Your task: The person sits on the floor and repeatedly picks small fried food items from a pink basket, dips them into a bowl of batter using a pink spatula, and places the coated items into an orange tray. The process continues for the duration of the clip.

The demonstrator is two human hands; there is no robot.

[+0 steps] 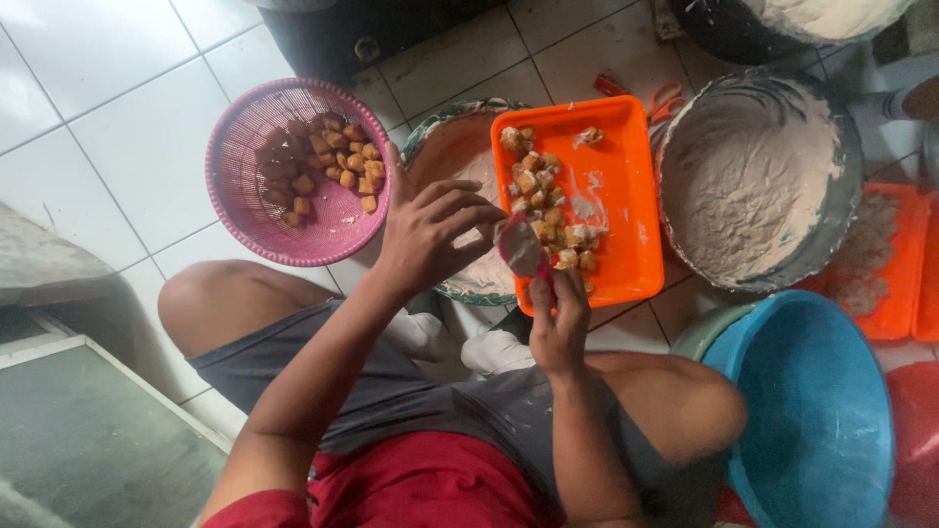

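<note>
Head view, looking straight down at a seated person on a white tiled floor [117, 127].

Left hand [430, 240]: fingers curled and spread a little, tips closed on a small pale, paste-coated piece [518, 244] — the piece sits at the fingertips, held over the near left corner of the orange tray [616, 186]. Right hand [559, 323]: fingers drawn together round a thin pinkish handle, just under the piece; what kind of tool it is cannot be told. Its upper end touches the piece from below.

Containers:
- Pink plastic basket [293, 171], on the floor left of the left hand — holds brown fried cubes [323, 161], heaped toward its far right side.
- Orange tray: a line of pale-smeared fried cubes [548, 210] along its left edge, one stray piece [589, 137] near the far edge, white smears on the bare middle.
- Patterned bowl [455, 147], partly under the tray and the left hand; pale paste inside.
- Large metal basin [758, 181], just right of the tray — coated with whitish paste.
- Blue plastic basin [812, 411], near right, beside the right knee; contents not discernible.
- Second orange tray [895, 259] at the right edge, holding pale lumps too blurred to identify.
</note>
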